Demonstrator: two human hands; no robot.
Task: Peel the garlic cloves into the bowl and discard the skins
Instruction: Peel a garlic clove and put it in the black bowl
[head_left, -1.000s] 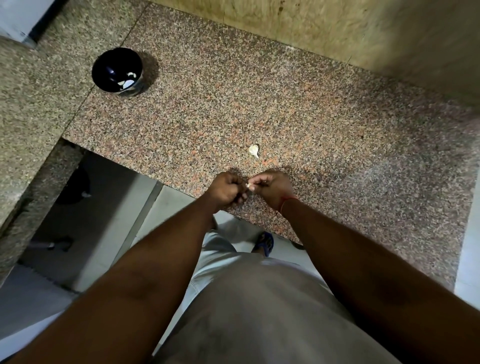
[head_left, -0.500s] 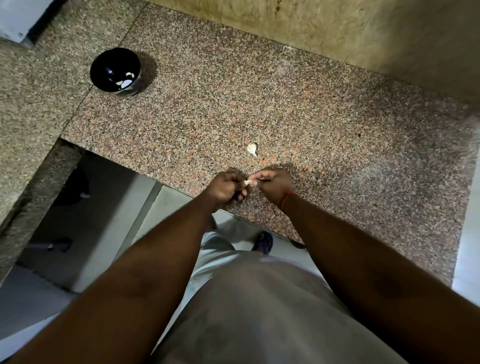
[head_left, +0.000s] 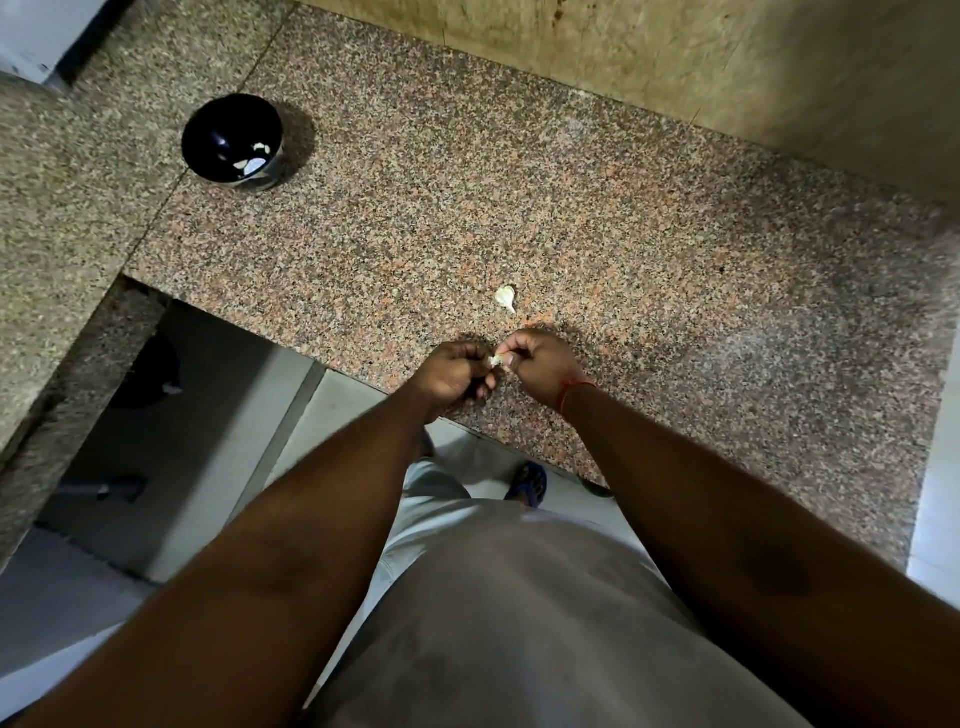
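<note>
My left hand (head_left: 453, 375) and my right hand (head_left: 540, 367) meet over the front edge of the granite counter (head_left: 649, 270). Both pinch one small pale garlic clove (head_left: 497, 359) between their fingertips; most of it is hidden by the fingers. A second clove (head_left: 505, 298), white with skin on, lies loose on the counter just beyond my hands. A dark glossy bowl (head_left: 218, 137) stands at the far left of the counter with a few pale garlic pieces (head_left: 253, 158) inside.
A wall (head_left: 675, 62) runs along the back of the counter. A lower grey stone ledge (head_left: 47, 218) borders the left side. Below the counter's front edge are a tiled floor and my blue sandal (head_left: 530, 482).
My hands stay together at the counter edge, with small shifts of the fingers on the clove. The view has drifted slightly; the bowl and loose clove have not moved.
</note>
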